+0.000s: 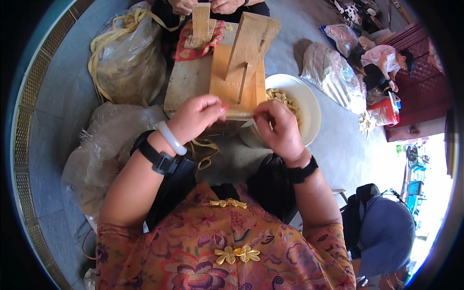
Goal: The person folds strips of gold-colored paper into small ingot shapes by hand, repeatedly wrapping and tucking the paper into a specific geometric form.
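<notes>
My left hand [195, 116] and my right hand [278, 125] pinch the two ends of a short, pale plant-fibre strip [239, 114], blurred by motion. It stretches between them just over the near edge of a wooden board [221, 80]. From this board rises a thick upright wooden block [253, 45], leaning a little, with a narrow wooden bar beside its foot. Next to my right hand stands a white plastic bucket [312, 116]. Several small folded fibre pieces [281, 97] lie in it, partly hidden by that hand.
Across the bench [188, 81], another person's hands [226, 5] work behind a second wooden block [201, 20] on a red cloth [217, 41]. Plastic bags [134, 54] with flat fibre strips stand at left. At right are woven sacks [331, 74] and a seated person [384, 65].
</notes>
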{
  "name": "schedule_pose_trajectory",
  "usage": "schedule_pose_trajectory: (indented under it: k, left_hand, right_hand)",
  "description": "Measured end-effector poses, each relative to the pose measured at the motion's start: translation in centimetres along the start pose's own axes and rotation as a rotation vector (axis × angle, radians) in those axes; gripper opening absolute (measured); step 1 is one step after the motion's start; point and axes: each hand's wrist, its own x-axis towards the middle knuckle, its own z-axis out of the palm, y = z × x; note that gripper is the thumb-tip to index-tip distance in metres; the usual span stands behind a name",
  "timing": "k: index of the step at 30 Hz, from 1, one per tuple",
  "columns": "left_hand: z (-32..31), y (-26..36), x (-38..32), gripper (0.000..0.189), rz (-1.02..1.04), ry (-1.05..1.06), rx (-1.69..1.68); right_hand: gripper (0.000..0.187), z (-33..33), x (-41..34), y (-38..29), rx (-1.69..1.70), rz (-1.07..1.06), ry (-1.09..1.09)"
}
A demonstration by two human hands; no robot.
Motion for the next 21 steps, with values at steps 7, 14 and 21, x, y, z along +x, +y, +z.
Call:
schedule_pose_trajectory:
  k: [7,14,21]
  left_hand:
    - [-0.6,-1.2,4.8,0.023,0.05,0.406,0.459]
    - [1.9,-0.1,-1.6,0.024,0.026,0.011,0.032]
    - [2.4,0.0,-4.8,0.02,-0.188,-0.381,-0.155]
  right_hand:
    - [0.009,1.6,4.1,4.4,-0.081,0.056,0.022]
    - [0.037,-1.4,-1.0,0.5,-0.276,-0.256,0.029]
    - [0.03,-0.6,-5.4,-0.9,-0.334,-0.344,0.035]
